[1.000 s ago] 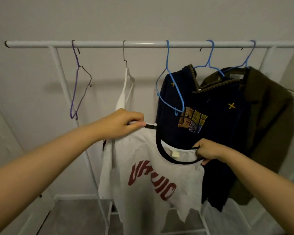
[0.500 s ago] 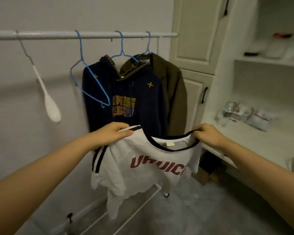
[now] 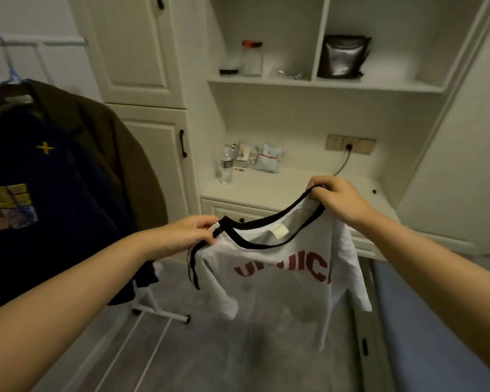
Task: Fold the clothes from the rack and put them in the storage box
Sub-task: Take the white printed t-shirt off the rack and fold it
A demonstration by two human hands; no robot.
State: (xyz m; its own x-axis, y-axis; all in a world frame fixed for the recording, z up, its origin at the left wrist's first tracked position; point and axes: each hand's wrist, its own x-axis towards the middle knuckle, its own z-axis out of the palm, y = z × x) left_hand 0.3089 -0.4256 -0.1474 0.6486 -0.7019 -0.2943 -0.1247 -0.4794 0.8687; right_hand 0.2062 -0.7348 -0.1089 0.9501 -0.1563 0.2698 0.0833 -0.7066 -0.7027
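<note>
White cupboards, shelves, surface at 12 o'clock | T-shirt hanging mid-air, centre | left hand, right hand: fingers pinching shoulders | probably light, limp, easily creased; best held at shoulder seams

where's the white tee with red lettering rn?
Head view, centre: white T-shirt with red lettering hangs between left hand and right hand, off the rack, before the white counter.

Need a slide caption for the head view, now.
Both hands, left and right, hold a white T-shirt by its shoulders.
</note>
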